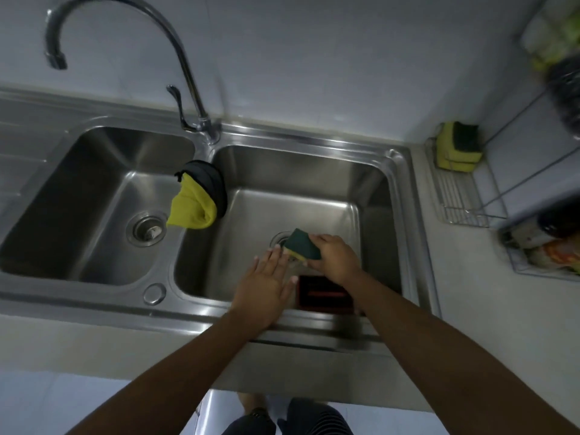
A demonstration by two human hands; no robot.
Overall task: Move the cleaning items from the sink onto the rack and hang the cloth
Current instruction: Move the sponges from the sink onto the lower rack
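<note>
- The right hand [337, 257] pinches a green and yellow sponge [303, 248] over the drain of the right basin [373, 189]
- The left hand [266, 277] is spread flat, fingertips beside the sponge
- A dark red box [323, 297], perhaps a brush holder, lies below the hands
- The cloth [197, 199] drapes over the divider
- Step in hand: lifting the sponge; next, carry it right to the rack [458, 196], beside the sponges [458, 146] already there

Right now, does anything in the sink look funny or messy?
A little. The yellow and dark cloth is bunched up over the divider between the two basins, not hung neatly. A dark red-edged container sits in the right basin. The right hand holds a green sponge. Nothing looks spilled or broken.
</note>
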